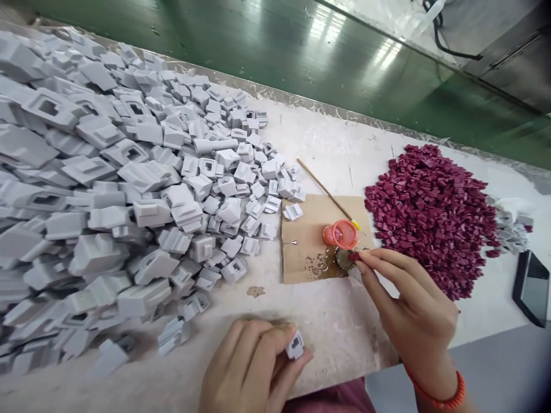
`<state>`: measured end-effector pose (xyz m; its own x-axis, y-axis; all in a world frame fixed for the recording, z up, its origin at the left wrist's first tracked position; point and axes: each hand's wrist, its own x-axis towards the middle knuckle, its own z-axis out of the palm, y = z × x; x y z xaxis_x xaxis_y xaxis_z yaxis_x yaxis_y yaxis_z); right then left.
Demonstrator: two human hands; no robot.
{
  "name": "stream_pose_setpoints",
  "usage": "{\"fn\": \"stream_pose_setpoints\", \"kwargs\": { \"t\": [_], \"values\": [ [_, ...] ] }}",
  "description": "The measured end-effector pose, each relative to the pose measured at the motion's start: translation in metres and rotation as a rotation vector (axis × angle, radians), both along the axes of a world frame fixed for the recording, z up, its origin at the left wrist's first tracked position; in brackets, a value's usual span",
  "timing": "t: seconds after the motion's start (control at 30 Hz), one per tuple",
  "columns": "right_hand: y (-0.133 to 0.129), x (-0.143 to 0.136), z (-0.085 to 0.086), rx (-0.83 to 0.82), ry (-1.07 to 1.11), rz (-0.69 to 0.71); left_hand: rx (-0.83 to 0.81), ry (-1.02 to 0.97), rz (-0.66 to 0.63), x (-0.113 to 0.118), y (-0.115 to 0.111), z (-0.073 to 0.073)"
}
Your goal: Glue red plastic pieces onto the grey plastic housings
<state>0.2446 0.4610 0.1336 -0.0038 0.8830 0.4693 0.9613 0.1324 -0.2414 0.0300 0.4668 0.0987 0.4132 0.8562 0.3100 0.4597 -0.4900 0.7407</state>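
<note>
Between the thumb and fingers of my left hand (pixel 253 367) is a small grey plastic part (pixel 295 346), its square opening facing up. My right hand (pixel 408 304) pinches a small maroon plastic piece (pixel 354 256) right at a small round metal cap (pixel 344 258); I cannot tell whether the piece touches it. The cap sits on a piece of brown cardboard (pixel 301 269) spotted with wet drops. Beside it stands a small red cup (pixel 329 234). A thin wooden stick (pixel 321 184) with a yellow band and a fine tip rests across the cardboard's upper edge.
A large heap of grey plastic parts (pixel 142 172) covers the table's left side. At right lies a pile of maroon pieces (pixel 430 218), with a black device (pixel 532 287) near the edge. A green belt (pixel 258 51) runs along the far side.
</note>
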Motion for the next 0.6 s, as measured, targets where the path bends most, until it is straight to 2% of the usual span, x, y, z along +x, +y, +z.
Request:
{"fn": "stream_pose_setpoints", "kwargs": {
  "t": [0.13,0.27,0.4,0.47,0.53,0.6],
  "values": [
    [-0.001,-0.003,0.003,-0.026,-0.01,0.03,0.0,0.012,-0.012,-0.002,0.0,-0.001],
    [-0.009,-0.005,0.006,-0.003,0.002,-0.024,-0.037,0.019,-0.039,-0.004,-0.003,-0.004],
    [-0.024,-0.016,0.006,0.018,0.161,-0.061,-0.068,0.013,-0.049,-0.005,-0.005,-0.004],
    [-0.032,-0.028,0.005,-0.026,0.294,-0.013,-0.072,0.006,-0.041,-0.004,-0.006,-0.003],
    [-0.038,-0.041,0.003,-0.078,0.418,0.091,-0.071,-0.005,-0.023,-0.003,-0.007,-0.001],
    [-0.04,-0.052,0.001,-0.076,0.501,0.161,-0.067,-0.009,-0.016,-0.003,-0.006,0.0]
  ]
}}
